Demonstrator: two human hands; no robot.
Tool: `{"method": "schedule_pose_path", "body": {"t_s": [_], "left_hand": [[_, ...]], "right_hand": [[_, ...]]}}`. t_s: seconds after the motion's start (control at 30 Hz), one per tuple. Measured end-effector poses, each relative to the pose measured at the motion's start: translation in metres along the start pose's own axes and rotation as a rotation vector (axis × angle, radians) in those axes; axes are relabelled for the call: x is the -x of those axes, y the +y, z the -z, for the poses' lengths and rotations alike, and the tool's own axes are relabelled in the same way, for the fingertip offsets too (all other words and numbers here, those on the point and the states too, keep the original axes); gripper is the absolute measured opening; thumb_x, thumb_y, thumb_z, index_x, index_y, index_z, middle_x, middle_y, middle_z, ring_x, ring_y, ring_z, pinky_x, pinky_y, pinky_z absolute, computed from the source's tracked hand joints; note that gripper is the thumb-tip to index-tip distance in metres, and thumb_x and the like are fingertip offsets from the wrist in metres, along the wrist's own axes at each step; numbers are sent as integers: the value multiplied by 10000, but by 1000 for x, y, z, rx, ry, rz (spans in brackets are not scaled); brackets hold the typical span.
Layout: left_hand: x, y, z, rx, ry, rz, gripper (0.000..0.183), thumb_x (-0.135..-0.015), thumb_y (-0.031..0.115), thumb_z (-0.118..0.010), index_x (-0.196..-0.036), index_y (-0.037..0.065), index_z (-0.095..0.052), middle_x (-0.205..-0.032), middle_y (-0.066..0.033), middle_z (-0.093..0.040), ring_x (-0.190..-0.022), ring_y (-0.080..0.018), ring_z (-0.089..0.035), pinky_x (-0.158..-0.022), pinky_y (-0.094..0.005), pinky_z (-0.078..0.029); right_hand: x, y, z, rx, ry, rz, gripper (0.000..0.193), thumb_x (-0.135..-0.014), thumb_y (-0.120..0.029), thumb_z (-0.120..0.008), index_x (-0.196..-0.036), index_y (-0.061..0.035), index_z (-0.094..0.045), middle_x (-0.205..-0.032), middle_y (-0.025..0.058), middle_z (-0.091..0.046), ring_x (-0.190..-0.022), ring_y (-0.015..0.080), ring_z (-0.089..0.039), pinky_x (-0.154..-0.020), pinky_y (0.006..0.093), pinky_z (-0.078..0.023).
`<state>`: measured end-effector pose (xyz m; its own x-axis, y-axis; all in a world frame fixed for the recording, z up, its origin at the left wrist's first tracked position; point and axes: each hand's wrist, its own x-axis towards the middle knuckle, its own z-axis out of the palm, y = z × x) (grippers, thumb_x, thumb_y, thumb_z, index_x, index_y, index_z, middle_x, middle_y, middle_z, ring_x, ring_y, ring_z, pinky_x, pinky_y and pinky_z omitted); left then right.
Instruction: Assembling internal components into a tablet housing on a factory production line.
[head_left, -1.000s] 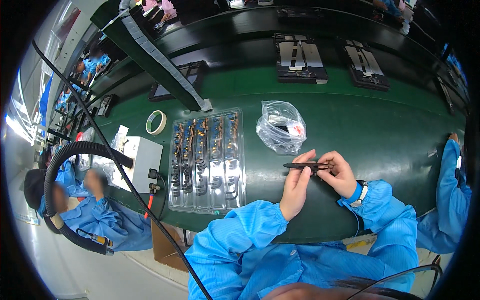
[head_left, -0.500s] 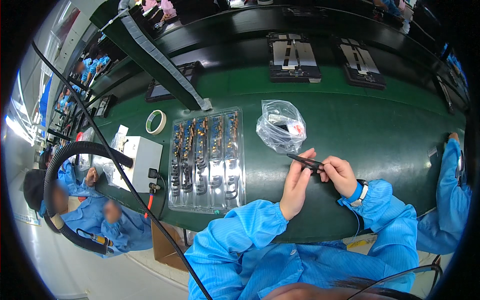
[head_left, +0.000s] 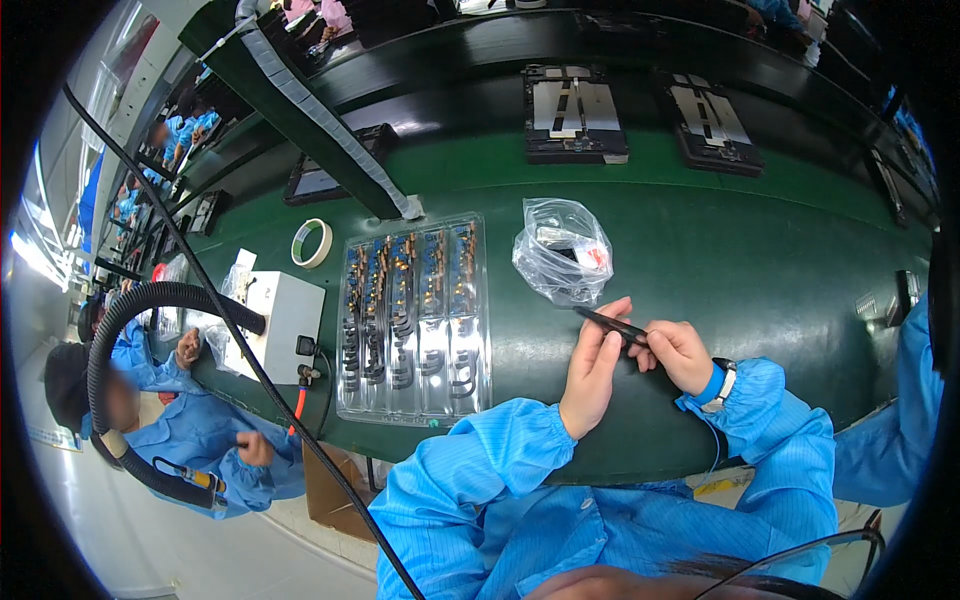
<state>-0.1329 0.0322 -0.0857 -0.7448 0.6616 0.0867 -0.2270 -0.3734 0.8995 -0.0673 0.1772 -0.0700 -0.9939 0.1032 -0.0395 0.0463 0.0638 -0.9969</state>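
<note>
In front of my body, over the bench, both hands are on a pair of slim black tweezers (head_left: 612, 325). My left hand (head_left: 590, 372) has its thumb and fingers around the middle, with the fingers fairly straight. Thumb and fingertips of my right hand (head_left: 680, 355) pinch the right end. The left end points toward a clear plastic bag (head_left: 563, 250) just beyond, which holds small white, black and red items. Left of my hands lies a clear plastic tray (head_left: 483, 330) with rows of small flex-cable parts. A blue band and a watch circle my right wrist.
Opened tablet-like devices (head_left: 577, 115) (head_left: 712, 125) lie on the dark strip at the back. A tape roll (head_left: 312, 244), a white box (head_left: 285, 325) with a black hose (head_left: 180, 297) and a slanted post (head_left: 310, 120) stand left. Co-workers (head_left: 210, 440) (head_left: 885, 440) sit on both sides.
The tweezers' prongs, spread apart before, now lie together; my hands have barely moved. The devices at the back have shifted slightly left. The right co-worker's hand has left the bench edge.
</note>
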Motion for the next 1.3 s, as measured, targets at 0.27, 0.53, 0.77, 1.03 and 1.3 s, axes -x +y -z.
{"method": "schedule_pose_path", "body": {"t_s": [0.27, 0.53, 0.77, 1.03, 1.3], "left_hand": [[0, -1, -1, 46, 4, -32, 344, -924, 121, -373, -1248, 14, -417, -1254, -68, -372, -1046, -127, -425, -937, -272, -329], [0, -3, 0, 45, 10, -5, 343, -927, 134, -368, -1246, 19, -422, -1254, -72, -370, -1041, -139, -427, -929, -275, -335], [-2, -5, 2, -48, -3, -79, 355, -936, 184, -350, -1243, 20, -423, -1254, -86, -372, -1042, -157, -428, -934, -295, -334], [-1, -1, 1, -19, 5, -68, 359, -942, 201, -336, -1233, 12, -429, -1232, -95, -395, -1045, -162, -429, -937, -297, -333], [0, 2, 0, 15, 20, -25, 366, -947, 200, -318, -1245, 9, -412, -1253, -94, -400, -1036, -153, -433, -936, -291, -332]], "right_hand": [[1, 8, 2, -35, 107, 84, 118, -851, -74, -510, -935, 3, -543, -774, 39, -583, -673, 84, -536, -605, 218, -428], [-5, 2, -17, -82, 273, 177, 170, -888, -132, -476, -874, 19, -554, -719, 52, -586, -646, 94, -539, -607, 224, -438], [-5, 2, -20, -93, 255, 145, 112, -871, -93, -498, -859, 2, -556, -697, 45, -587, -647, 94, -555, -574, 226, -430], [0, 6, 1, 7, 6, 0, 104, -825, -63, -559, -908, -3, -542, -805, 44, -597, -716, 81, -555, -608, 211, -433], [-1, 13, 4, 110, 66, 87, 104, -807, -76, -579, -886, -10, -566, -751, 35, -600, -652, 75, -538, -568, 205, -413]]}}
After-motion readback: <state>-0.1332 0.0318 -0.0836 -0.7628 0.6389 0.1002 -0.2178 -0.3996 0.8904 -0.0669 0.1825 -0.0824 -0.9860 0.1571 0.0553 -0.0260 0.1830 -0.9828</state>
